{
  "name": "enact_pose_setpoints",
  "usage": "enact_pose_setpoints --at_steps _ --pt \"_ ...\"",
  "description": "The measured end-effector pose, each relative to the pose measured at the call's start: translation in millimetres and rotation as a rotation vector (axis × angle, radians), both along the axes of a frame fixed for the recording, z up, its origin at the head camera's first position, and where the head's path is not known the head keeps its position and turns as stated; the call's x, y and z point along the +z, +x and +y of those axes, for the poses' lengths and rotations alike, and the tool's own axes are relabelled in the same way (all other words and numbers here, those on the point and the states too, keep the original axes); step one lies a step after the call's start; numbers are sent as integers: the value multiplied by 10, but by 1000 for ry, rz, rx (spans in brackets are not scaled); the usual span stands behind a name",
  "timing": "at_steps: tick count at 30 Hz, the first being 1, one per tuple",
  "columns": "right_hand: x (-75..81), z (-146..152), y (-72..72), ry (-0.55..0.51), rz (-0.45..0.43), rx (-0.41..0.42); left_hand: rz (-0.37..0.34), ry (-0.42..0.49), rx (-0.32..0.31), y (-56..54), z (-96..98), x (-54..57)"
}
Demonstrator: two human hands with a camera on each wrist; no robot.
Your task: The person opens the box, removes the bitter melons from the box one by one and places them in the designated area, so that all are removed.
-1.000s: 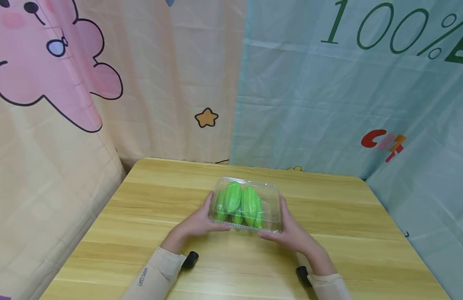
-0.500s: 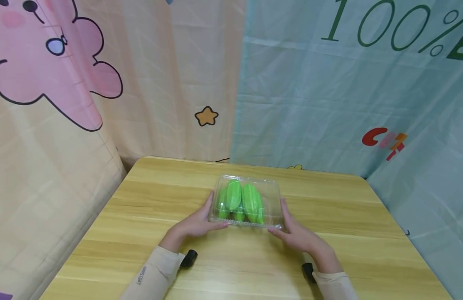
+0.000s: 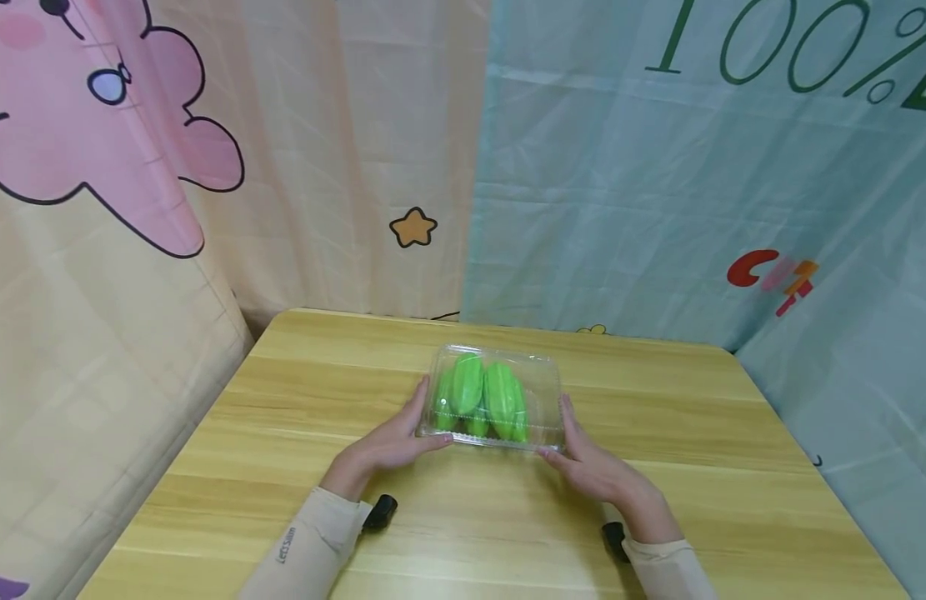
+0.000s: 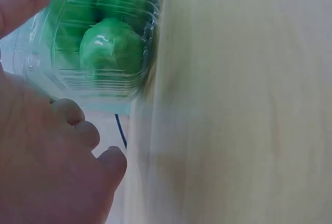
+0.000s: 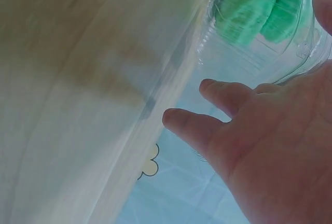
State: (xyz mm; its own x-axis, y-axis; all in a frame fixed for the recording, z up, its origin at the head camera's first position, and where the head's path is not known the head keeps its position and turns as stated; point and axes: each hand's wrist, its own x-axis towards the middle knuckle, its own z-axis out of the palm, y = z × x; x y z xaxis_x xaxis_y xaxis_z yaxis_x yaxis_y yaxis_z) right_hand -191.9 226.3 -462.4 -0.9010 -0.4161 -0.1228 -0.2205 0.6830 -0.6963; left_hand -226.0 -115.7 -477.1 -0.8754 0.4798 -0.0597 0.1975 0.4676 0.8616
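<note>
A clear plastic clamshell box [image 3: 543, 392] with several green, ridged, oblong fruits [image 3: 500, 400] in it is held over the middle of the table. My left hand [image 3: 387, 442] grips its left end, the thumb along the near edge and the fingers at the side. At the opposite end, my right hand [image 3: 605, 473] holds the near right corner with its thumb, fingers along the side. In the left wrist view the thumb lies across the box [image 4: 104, 85], the lower fingers bent beside it. The right wrist view shows two fingers of the right hand [image 5: 280, 146] reaching past the box.
The wooden table [image 3: 282, 358] has rounded far corners. Printed curtains [image 3: 342, 167] hang behind it and along both sides. A black wrist camera [image 3: 381, 513] sits at the left cuff, another black camera [image 3: 615, 542] at the right one.
My right thumb has slid right along the near edge to the box's corner. The box and left hand appear slightly higher in view, as does the whole background.
</note>
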Motion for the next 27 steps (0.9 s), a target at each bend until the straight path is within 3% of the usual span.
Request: enact_pose_setpoints --at_steps 7,14,21,27 --pt "33 8 8 11 9 2 2 4 15 -5 9 -3" --pt "56 -20 1 15 14 -7 56 4 -1 -26 11 -3" --pt "40 -32 -2 31 2 -3 100 -48 45 -4 7 27" --pt "66 -8 -18 24 4 -22 104 -90 18 5 -13 80"
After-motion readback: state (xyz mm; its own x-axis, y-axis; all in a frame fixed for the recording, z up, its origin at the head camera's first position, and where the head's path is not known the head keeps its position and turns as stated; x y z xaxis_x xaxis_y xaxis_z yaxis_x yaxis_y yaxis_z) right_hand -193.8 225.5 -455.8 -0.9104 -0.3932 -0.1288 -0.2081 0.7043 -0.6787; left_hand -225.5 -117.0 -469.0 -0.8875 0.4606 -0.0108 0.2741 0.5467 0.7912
